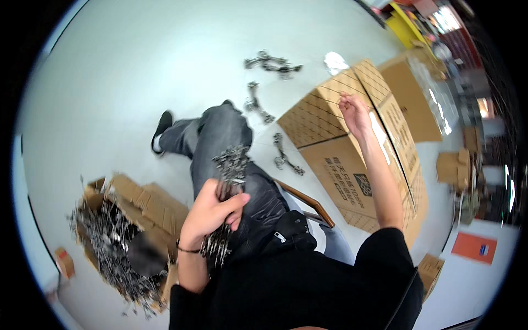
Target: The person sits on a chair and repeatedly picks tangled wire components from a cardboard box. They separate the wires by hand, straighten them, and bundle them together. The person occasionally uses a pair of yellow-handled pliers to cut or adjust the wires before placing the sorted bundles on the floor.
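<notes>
My left hand [212, 212] is closed around a bundle of thin dark metal pieces [230, 165], held upright over my lap beside my grey-trousered leg. My right hand [355, 113] is raised over a large cardboard box [335, 165] with a crisscross pattern on it. Its fingers are curled together; whether they hold anything small is too hard to make out. At lower left, an open, torn cardboard box [140, 195] holds a tangled mass of similar thin metal pieces [107, 236].
Small clusters of dark metal parts [272, 66] lie on the pale floor beyond my legs. A wooden chair frame [308, 201] is beside me. More cardboard boxes [454, 170], clear plastic wrap [440, 99] and a yellow object [404, 27] are at the right. A small box [64, 263] sits at far left.
</notes>
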